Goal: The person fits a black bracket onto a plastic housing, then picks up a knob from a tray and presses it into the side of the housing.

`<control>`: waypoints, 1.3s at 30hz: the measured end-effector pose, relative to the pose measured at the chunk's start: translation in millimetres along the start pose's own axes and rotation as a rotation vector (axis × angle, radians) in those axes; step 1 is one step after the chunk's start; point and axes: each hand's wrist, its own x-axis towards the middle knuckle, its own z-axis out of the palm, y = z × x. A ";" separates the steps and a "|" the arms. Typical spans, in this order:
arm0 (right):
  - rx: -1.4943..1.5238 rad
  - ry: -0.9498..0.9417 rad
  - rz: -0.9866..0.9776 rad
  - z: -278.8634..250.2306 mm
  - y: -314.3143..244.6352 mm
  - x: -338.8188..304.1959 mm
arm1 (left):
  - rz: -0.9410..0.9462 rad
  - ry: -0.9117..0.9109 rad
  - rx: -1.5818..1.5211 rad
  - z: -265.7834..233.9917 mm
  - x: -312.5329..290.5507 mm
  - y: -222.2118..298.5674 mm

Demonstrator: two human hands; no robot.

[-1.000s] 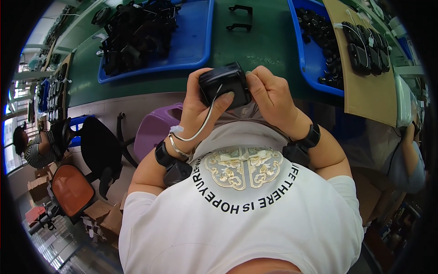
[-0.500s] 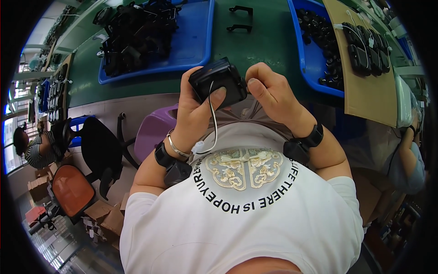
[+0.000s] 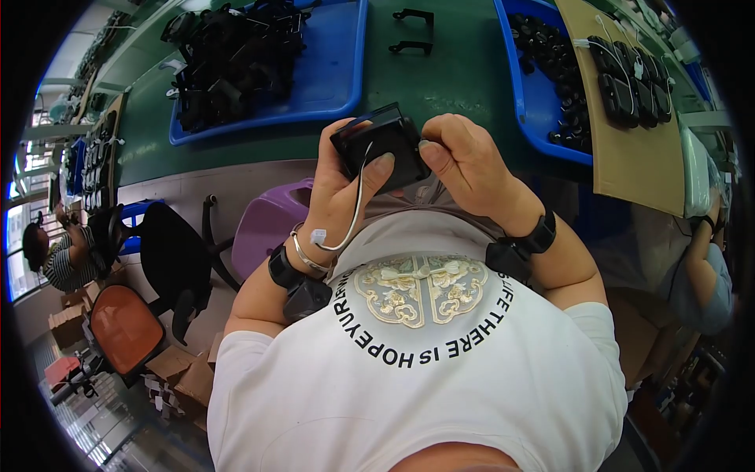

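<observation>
A black plastic box-shaped device (image 3: 384, 141) is gripped in my left hand (image 3: 340, 177), thumb pressed on its near face and fingers round its left side. From the device a white cable (image 3: 361, 193) hangs down over my left wrist, ending in a small white connector (image 3: 318, 236). At the device's right edge, my right hand (image 3: 465, 161) has its thumb and curled fingers pinched together; what lies between them, if anything, is hidden. Both hands are in front of the green table's (image 3: 425, 86) near edge.
A blue tray (image 3: 334, 71) at the far left holds many black parts; two black brackets (image 3: 412, 47) lie beside it. Another blue tray (image 3: 525, 118) holds small black pieces. Cabled black devices (image 3: 621, 86) rest on cardboard (image 3: 633, 161). A purple stool (image 3: 263, 220) and chairs stand left; people sit both sides.
The device has shifted slightly right and tilted a little. The right fingers have come closer to its edge, and the cable's connector has swung left and up over my wrist.
</observation>
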 end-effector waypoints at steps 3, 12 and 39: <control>-0.132 -0.090 0.025 -6.2 0.5 -0.5 | 0.063 -0.012 0.076 -0.8 -0.4 -3.5; 0.003 0.014 -0.091 1.1 2.4 -3.0 | 0.055 -0.024 0.050 -2.6 0.7 -5.6; 0.270 -0.100 0.375 2.8 -3.8 1.5 | 0.080 0.007 -0.125 5.5 0.3 -0.4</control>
